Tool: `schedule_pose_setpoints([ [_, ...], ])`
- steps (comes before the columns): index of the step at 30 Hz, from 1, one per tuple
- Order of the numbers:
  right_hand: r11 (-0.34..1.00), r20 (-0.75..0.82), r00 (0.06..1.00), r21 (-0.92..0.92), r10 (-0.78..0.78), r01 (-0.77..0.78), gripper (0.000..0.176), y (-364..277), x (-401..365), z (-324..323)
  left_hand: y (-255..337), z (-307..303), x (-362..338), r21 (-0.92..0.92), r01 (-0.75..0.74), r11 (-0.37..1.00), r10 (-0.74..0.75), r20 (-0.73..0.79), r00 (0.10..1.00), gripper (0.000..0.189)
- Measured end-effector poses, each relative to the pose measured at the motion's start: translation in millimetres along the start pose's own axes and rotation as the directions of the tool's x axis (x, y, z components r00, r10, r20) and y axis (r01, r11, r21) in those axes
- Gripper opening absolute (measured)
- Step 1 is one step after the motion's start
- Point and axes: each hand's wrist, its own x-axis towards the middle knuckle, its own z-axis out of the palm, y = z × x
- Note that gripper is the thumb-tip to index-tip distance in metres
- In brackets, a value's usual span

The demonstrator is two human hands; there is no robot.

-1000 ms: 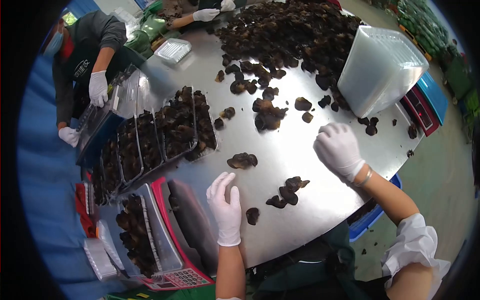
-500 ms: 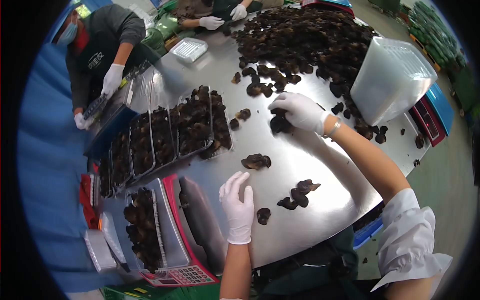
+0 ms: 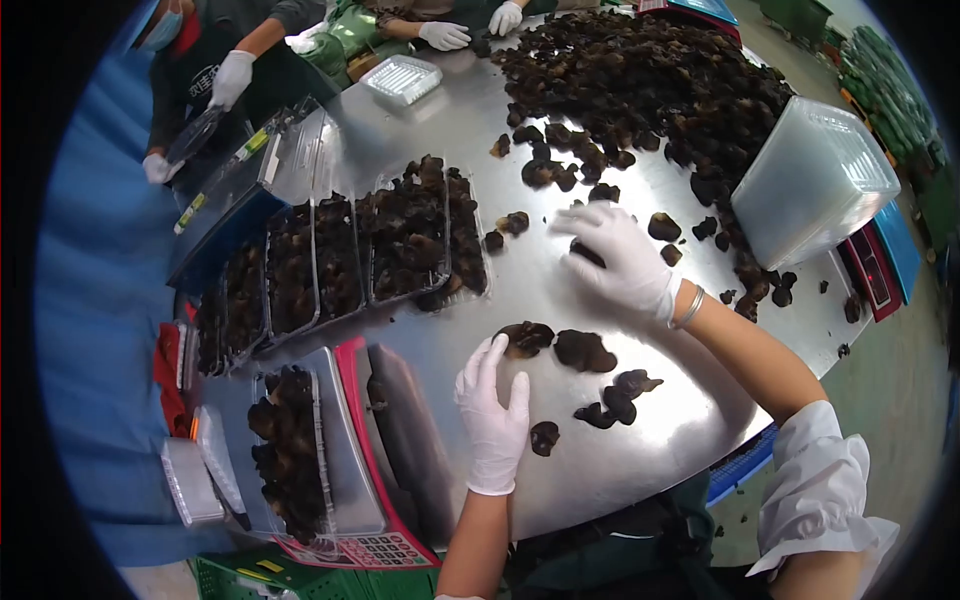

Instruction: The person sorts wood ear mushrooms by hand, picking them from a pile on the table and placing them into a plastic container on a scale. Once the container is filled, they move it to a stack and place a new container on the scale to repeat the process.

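Note:
My left hand (image 3: pixel 492 415), in a white glove, hovers low over the metal table (image 3: pixel 590 470) with its fingers apart, its fingertips beside a dark fungus piece (image 3: pixel 527 339). Right of that piece lies another dark piece (image 3: pixel 585 351), with a small cluster (image 3: pixel 620 398) and a single piece (image 3: pixel 544 438) nearer the front. My right hand (image 3: pixel 620 258), also gloved, reaches over the middle of the table with its fingers spread and slightly blurred. Below its palm a dark piece (image 3: pixel 588 253) shows; whether the hand touches it is unclear.
A large fungus heap (image 3: pixel 650 80) covers the back. Filled clear trays (image 3: pixel 340 255) stand left, and one tray (image 3: pixel 290 450) rests on a red scale (image 3: pixel 385 548). Stacked empty trays (image 3: pixel 810 185) stand right. A masked co-worker (image 3: pixel 215 90) is at left; another person's gloved hands (image 3: pixel 444 36) are behind.
The view has shifted. A dark piece now lies right of the one by my left fingertips. My right hand has moved nearer, away from the pieces behind it.

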Motion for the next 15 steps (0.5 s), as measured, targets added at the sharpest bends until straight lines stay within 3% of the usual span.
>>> schedule_pose_setpoints([
  [1,0.968,-0.112,0.993,-0.244,0.03,-0.057,0.039,4,2,7,1,0,-1,-0.002,0.022,1.0,-0.022,-0.004,1.0,0.045],
  [2,0.942,-0.164,0.984,-0.311,0.075,-0.123,0.039,1,-6,17,1,0,-1,0.001,0.019,1.0,-0.019,-0.013,1.0,0.045],
  [4,0.96,0.167,0.973,-0.255,0.158,-0.112,0.037,-19,-21,15,0,0,0,0.01,0.022,1.0,-0.022,0.004,1.0,0.045],
  [5,0.964,0.175,0.984,-0.252,-0.041,0.085,0.038,-32,-27,16,-1,1,0,0.003,0.017,1.0,-0.016,-0.009,1.0,0.044],
  [6,0.971,0.245,0.969,-0.216,-0.046,0.101,0.031,-56,-28,4,0,1,-1,0.002,0.035,0.999,-0.035,-0.001,0.999,0.044],
  [8,0.998,0.21,0.975,-0.018,0.07,-0.068,0.026,-66,-21,2,3,0,0,0.011,0.023,1.0,-0.023,-0.012,1.0,0.043],
  [10,0.977,0.109,0.971,0.002,0.212,-0.214,0.024,-52,14,1,0,0,0,0.01,0.032,0.999,-0.032,-0.001,0.999,0.043],
  [12,0.976,0.061,0.986,-0.164,0.153,-0.141,0.03,-7,47,27,0,1,-1,0.013,0.036,0.999,-0.036,0.007,0.999,0.042],
  [13,0.983,-0.033,0.994,-0.149,0.104,-0.108,0.033,11,58,50,1,1,0,0.006,0.036,0.999,-0.036,-0.001,0.999,0.041],
  [14,0.983,-0.036,0.994,-0.145,0.105,-0.109,0.033,22,66,66,1,0,0,0.0,0.037,0.999,-0.037,-0.007,0.999,0.04],
  [15,0.983,-0.028,1.0,-0.184,0.007,-0.012,0.034,30,73,80,1,-1,0,0.003,0.039,0.999,-0.039,-0.005,0.999,0.04],
])
